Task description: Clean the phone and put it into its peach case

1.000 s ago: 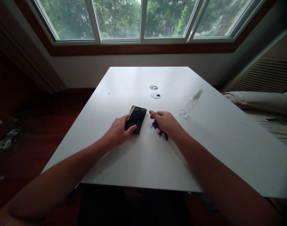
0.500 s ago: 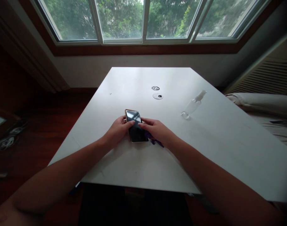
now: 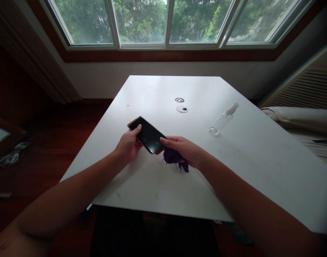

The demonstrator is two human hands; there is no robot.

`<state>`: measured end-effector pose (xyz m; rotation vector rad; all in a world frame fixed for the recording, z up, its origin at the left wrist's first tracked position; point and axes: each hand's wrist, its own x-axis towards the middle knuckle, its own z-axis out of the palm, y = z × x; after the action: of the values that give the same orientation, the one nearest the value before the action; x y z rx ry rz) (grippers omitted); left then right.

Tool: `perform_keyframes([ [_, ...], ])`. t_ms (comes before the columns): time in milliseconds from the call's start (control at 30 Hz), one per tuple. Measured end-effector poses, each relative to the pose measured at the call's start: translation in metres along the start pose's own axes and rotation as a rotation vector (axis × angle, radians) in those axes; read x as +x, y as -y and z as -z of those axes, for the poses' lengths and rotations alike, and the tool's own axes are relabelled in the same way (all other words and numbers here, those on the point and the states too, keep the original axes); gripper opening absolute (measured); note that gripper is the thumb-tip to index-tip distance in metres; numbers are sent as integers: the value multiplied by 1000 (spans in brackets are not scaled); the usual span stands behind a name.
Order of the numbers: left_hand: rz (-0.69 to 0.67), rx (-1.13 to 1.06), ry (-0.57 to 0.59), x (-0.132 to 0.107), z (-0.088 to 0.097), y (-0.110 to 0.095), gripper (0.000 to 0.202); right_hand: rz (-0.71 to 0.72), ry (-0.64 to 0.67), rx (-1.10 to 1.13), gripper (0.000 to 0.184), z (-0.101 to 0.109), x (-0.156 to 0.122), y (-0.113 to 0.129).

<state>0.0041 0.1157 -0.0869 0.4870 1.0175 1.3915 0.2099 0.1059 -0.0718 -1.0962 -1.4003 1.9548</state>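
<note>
A black smartphone (image 3: 146,134) with a gold edge is lifted above the white table (image 3: 158,185), screen up and turned diagonally. My left hand (image 3: 128,145) grips its left side with the thumb on the glass. My right hand (image 3: 184,151) holds the phone's near right corner with thumb and forefinger. A dark purple cloth (image 3: 173,158) is bunched under that palm and hangs toward the table.
A small clear spray bottle (image 3: 223,119) lies on its side at the right of the table. Two small round discs (image 3: 182,109) sit near the table's middle. A bed with pale bedding (image 3: 302,119) is at the right, and windows (image 3: 142,21) are behind.
The phone has been picked up off the table by both hands and rotated so its top points left. My right hand closed on the purple cloth and moved onto the phone's corner.
</note>
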Motion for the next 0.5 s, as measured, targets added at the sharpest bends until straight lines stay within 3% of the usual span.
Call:
perform_keyframes([
  [167, 40, -23, -39, 0, -1, -4, 26, 76, -64, 23, 48, -3, 1, -2],
  [367, -39, -18, 66, -5, 0, -10, 37, 372, -385, 30, 57, -1, 0, 3],
  [500, 9, 114, 121, -9, -2, -12, 48, 408, -571, 114, 48, 4, 0, 8],
])
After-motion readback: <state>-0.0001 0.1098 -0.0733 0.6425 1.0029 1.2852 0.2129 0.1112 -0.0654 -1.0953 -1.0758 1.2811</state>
